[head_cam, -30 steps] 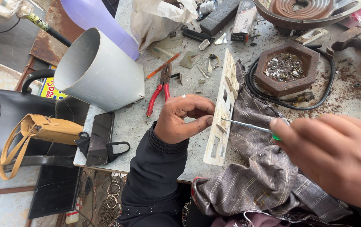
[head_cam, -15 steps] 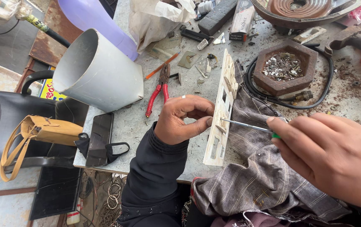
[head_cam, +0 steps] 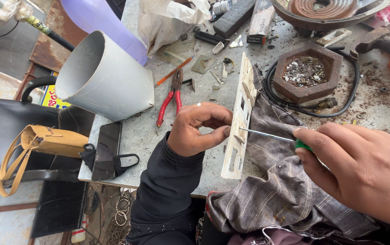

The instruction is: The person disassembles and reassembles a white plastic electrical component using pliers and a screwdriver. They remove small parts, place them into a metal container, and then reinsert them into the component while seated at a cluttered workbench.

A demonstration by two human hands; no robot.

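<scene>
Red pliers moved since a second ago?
No. The red-handled pliers lie in the same spot beside the grey pipe on the workbench.

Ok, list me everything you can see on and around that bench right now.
switch plate: 1, cream, long, bench middle, held on edge
screwdriver: 1, metal shaft, green handle, tip at the plate
pliers: 1, red handles, left of the plate
pipe section: 1, grey, wide, bench left
hexagonal tray: 1, brown, holds small metal scraps
cable: 1, black, looped round the tray
cloth: 1, grey striped, near bench edge
pencil: 1, orange, above the pliers
bag: 1, tan, on a black seat
face mask: 1, black, bench's left edge
left hand: pinches the plate
right hand: grips the screwdriver handle
</scene>
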